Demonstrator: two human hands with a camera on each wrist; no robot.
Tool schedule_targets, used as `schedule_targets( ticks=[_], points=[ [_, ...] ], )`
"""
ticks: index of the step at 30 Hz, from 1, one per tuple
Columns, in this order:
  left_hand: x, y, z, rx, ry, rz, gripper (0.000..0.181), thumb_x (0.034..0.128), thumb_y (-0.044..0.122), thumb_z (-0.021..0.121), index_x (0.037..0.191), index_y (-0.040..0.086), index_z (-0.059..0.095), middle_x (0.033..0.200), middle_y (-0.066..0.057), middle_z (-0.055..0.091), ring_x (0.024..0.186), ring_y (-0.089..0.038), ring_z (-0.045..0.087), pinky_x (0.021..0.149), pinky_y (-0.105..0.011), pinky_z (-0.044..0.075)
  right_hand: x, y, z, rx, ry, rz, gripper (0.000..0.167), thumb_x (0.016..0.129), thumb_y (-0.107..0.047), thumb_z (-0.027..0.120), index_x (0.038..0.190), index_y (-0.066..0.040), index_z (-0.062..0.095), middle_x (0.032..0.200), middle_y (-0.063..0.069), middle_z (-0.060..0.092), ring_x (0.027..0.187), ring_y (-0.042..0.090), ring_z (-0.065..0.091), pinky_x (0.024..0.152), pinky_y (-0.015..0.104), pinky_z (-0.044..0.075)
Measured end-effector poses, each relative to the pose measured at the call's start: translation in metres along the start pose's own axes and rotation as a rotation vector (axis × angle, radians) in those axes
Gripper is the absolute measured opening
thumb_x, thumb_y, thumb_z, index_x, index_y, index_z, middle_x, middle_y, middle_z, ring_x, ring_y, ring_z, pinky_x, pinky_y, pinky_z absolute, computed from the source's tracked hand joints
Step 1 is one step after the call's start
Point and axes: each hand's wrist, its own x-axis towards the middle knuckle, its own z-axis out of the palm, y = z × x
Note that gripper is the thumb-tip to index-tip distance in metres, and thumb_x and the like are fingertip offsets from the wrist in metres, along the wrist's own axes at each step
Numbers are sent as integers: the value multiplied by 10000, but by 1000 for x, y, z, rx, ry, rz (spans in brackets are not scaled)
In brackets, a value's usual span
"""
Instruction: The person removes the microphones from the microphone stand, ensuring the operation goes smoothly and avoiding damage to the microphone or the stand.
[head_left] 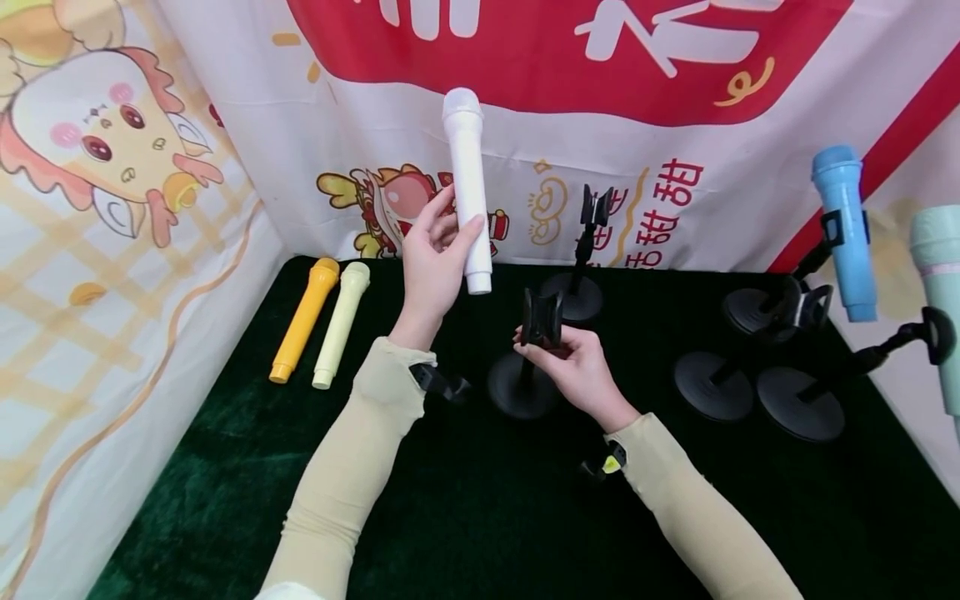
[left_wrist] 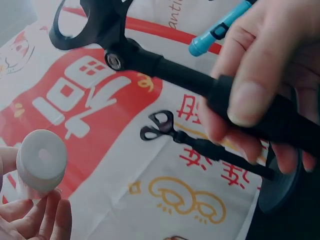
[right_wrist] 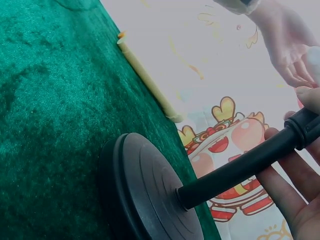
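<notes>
The left hand is pinching the white microphone left of the right hand, which is gripping the black stand. If the pinch is loosening, the microphone could be slipping below the left hand.

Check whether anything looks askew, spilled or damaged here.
Nothing looks spilled or damaged; the white microphone and gripped stand look intact. One oddity: the cartoon face on the left backdrop is upside down, eyes below cheeks.
</notes>
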Motion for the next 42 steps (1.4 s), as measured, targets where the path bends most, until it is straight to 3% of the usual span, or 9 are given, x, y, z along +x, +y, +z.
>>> schedule_targets(
  ticks=[18,28,35,42],
  points=[
    [-11,-33,-37,84,33,-50,541,954,148,748,1459,120,558,1173,-157,705,939,-236,673,883,-332,544,0,1,-1,0,-8,1,162,959,-43,716,1095,44,732,1070,114,729,1004,246,697,903,348,567],
    [-17,-51,-56,166,43,-131,552,969,72,708,1480,26,503,1270,-221,652,1054,-344,649,903,-343,534,0,3,-1,30,-11,3,164,958,-39,716,1097,48,728,1079,131,724,1013,256,697,905,357,567],
    [-28,-62,-68,217,38,-131,544,947,149,757,1452,99,562,1175,-162,708,889,-220,679,833,-306,547,0,1,0,25,-6,6,153,956,-23,712,1089,51,730,1075,129,728,1019,254,699,901,352,568],
    [-39,-75,-82,265,54,-162,541,942,126,758,1449,100,571,1160,-190,709,859,-223,690,804,-275,547,0,0,0,24,-4,17,153,955,-30,716,1088,42,730,1081,105,726,1020,250,699,904,355,567]
  ],
)
